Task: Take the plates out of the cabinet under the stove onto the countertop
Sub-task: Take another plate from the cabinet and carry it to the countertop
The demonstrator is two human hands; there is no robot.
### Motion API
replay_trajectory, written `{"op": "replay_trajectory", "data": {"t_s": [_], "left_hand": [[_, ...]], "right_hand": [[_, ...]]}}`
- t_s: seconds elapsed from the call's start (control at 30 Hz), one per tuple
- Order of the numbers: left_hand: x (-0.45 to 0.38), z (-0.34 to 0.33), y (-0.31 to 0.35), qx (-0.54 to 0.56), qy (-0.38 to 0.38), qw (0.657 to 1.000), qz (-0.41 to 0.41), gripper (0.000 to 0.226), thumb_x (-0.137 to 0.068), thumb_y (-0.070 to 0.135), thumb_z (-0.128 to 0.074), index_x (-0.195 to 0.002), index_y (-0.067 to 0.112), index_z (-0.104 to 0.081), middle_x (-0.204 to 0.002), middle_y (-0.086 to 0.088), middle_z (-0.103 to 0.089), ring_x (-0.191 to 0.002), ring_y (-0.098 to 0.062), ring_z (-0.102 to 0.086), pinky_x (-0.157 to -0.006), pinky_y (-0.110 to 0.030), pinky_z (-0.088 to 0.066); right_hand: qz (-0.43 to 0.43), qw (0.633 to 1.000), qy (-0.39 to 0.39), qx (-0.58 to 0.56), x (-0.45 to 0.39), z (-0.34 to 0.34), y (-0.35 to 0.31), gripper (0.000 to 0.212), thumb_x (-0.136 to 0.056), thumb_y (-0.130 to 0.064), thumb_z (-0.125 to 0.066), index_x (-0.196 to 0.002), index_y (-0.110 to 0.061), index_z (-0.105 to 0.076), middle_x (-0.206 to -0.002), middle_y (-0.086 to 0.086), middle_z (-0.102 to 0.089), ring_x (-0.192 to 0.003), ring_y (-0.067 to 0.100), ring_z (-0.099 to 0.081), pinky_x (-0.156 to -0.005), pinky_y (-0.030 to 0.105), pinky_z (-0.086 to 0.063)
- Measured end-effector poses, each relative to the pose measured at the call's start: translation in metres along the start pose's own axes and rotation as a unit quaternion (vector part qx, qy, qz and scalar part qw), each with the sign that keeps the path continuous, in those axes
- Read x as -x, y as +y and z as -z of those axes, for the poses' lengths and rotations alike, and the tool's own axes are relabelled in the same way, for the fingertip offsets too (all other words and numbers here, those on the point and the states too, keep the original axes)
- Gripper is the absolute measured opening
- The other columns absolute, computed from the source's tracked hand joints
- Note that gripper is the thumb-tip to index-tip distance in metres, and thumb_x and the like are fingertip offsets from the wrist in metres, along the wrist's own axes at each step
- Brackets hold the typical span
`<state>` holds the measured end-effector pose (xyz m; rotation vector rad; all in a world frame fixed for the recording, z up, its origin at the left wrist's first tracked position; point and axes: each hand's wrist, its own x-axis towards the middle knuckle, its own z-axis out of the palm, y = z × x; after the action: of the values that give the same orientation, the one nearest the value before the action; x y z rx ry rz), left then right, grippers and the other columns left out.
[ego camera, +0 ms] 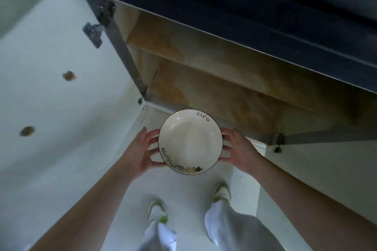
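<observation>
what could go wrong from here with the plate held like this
1. The plate is held only at its rim, between the fingers of the left hand and the right hand, above the floor; a slip would probably break it.
2. The open cabinet door stands close on the left; an elbow could knock it while lifting.
3. The dark countertop edge overhangs above; the plate might clip it on the way up.

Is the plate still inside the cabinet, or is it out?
Out. Both hands, left hand and right hand, hold the plate by its rim, in front of the open cabinet.
</observation>
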<state>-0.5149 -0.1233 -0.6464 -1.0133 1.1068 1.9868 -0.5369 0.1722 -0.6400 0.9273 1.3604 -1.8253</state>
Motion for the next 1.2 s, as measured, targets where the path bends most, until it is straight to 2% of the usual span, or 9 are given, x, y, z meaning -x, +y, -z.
{"op": "replay_trajectory", "data": {"t_s": [0.07, 0.2, 0.37, 0.47, 0.63, 0.77, 0.9, 1.0, 1.2], "left_hand": [[0.045, 0.01, -0.007, 0.022, 0.005, 1.0, 0.001, 0.056, -0.099, 0.058, -0.033, -0.126, 0.018, -0.06, -0.136, -0.009, -0.053, -0.126, -0.038, -0.049, -0.092, -0.071, -0.044], [0.143, 0.024, -0.014, 0.06, 0.017, 0.998, -0.026, 0.055, -0.095, 0.057, -0.036, -0.121, 0.018, -0.064, -0.128, -0.01, -0.058, -0.114, -0.036, -0.056, -0.08, -0.059, -0.054], [0.247, 0.022, 0.002, 0.049, 0.022, 0.997, -0.059, 0.053, -0.095, 0.055, -0.034, -0.121, 0.019, -0.065, -0.126, -0.011, -0.059, -0.108, -0.035, -0.058, -0.074, -0.053, -0.054], [0.301, 0.016, 0.017, 0.013, 0.009, 0.997, -0.08, 0.053, -0.095, 0.055, -0.034, -0.121, 0.022, -0.066, -0.128, -0.01, -0.059, -0.107, -0.032, -0.059, -0.071, -0.051, -0.057], [0.379, 0.004, 0.028, -0.017, -0.008, 0.991, -0.13, 0.055, -0.101, 0.054, -0.027, -0.124, 0.024, -0.067, -0.13, -0.011, -0.061, -0.115, -0.034, -0.059, -0.073, -0.054, -0.057], [0.424, -0.006, 0.022, 0.008, -0.013, 0.987, -0.159, 0.053, -0.099, 0.054, -0.029, -0.124, 0.028, -0.068, -0.132, -0.01, -0.062, -0.121, -0.038, -0.056, -0.079, -0.06, -0.055], [0.469, -0.042, 0.01, -0.004, -0.018, 0.98, -0.2, 0.051, -0.1, 0.051, -0.029, -0.119, 0.03, -0.071, -0.132, -0.009, -0.062, -0.121, -0.036, -0.056, -0.084, -0.062, -0.054], [0.494, -0.09, -0.004, -0.048, -0.003, 0.973, -0.227, 0.048, -0.1, 0.048, -0.031, -0.115, 0.03, -0.073, -0.129, -0.007, -0.063, -0.113, -0.03, -0.059, -0.074, -0.053, -0.057], [0.538, -0.188, -0.071, -0.085, -0.031, 0.966, -0.243, 0.048, -0.099, 0.045, -0.032, -0.114, 0.029, -0.074, -0.124, -0.005, -0.065, -0.11, -0.03, -0.061, -0.067, -0.046, -0.058]], "right_hand": [[-0.003, 1.0, -0.015, 0.011, 0.036, -0.013, 0.001, 0.043, -0.103, -0.042, -0.027, -0.12, -0.021, -0.06, -0.125, 0.006, -0.055, -0.109, 0.028, -0.053, -0.082, 0.05, -0.052], [-0.007, 0.999, -0.043, 0.026, 0.118, -0.042, -0.004, 0.034, -0.105, -0.028, -0.033, -0.127, -0.02, -0.057, -0.134, 0.009, -0.055, -0.122, 0.036, -0.052, -0.09, 0.057, -0.049], [0.019, 0.999, -0.029, 0.019, 0.227, -0.085, -0.011, 0.027, -0.101, -0.021, -0.045, -0.111, -0.025, -0.07, -0.124, 0.008, -0.062, -0.113, 0.033, -0.059, -0.072, 0.045, -0.057], [0.038, 0.999, -0.021, 0.008, 0.283, -0.099, -0.016, 0.026, -0.099, -0.026, -0.048, -0.102, -0.029, -0.074, -0.118, 0.006, -0.065, -0.109, 0.033, -0.061, -0.071, 0.046, -0.057], [0.073, 0.996, -0.042, 0.015, 0.355, -0.11, -0.024, 0.028, -0.097, -0.04, -0.05, -0.114, -0.028, -0.069, -0.123, 0.005, -0.063, -0.113, 0.031, -0.059, -0.078, 0.051, -0.057], [0.114, 0.991, -0.071, 0.014, 0.405, -0.11, -0.033, 0.027, -0.095, -0.042, -0.053, -0.109, -0.03, -0.072, -0.121, 0.001, -0.065, -0.112, 0.03, -0.061, -0.083, 0.055, -0.056], [0.145, 0.987, -0.073, 0.017, 0.459, -0.093, -0.04, 0.025, -0.098, -0.04, -0.051, -0.105, -0.033, -0.073, -0.124, 0.0, -0.064, -0.111, 0.027, -0.061, -0.077, 0.049, -0.059], [0.179, 0.983, -0.049, 0.01, 0.498, -0.062, -0.039, 0.019, -0.094, -0.042, -0.055, -0.101, -0.04, -0.073, -0.123, 0.001, -0.063, -0.111, 0.026, -0.061, -0.067, 0.04, -0.059], [0.216, 0.976, -0.014, -0.019, 0.576, 0.045, -0.018, 0.019, -0.091, -0.039, -0.062, -0.108, -0.041, -0.071, -0.125, 0.001, -0.059, -0.114, 0.026, -0.058, -0.075, 0.046, -0.06]]}}
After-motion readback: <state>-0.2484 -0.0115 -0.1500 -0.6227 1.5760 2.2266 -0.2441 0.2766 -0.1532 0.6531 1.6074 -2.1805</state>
